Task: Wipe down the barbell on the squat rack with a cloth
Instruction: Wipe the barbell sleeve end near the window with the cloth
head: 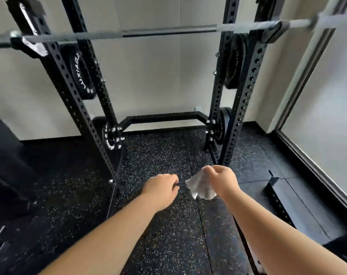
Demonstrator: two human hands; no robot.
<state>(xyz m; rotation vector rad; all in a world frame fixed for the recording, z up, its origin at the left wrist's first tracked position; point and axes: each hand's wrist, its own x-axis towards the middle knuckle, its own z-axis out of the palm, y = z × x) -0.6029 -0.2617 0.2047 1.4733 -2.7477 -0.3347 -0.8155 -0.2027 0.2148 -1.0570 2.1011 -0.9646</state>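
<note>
The barbell point(168, 32) lies across the black squat rack point(248, 86) near the top of the view, blurred, running from left edge to upper right. Far below it, over the floor, my right hand point(222, 179) pinches a small white cloth point(200, 188) that hangs down from the fingers. My left hand point(162, 185) is beside it, a little to the left, with the fingers curled in; something small and dark shows at its fingertips, and I cannot tell what. Both hands are well apart from the bar.
Black weight plates point(81, 74) hang on the rack's rear uprights, with more near the base point(221, 128). The floor is speckled black rubber point(164, 225). A black rack foot point(275, 193) lies at the right, a window point(327, 116) beyond it, and dark equipment point(4, 175) at the left.
</note>
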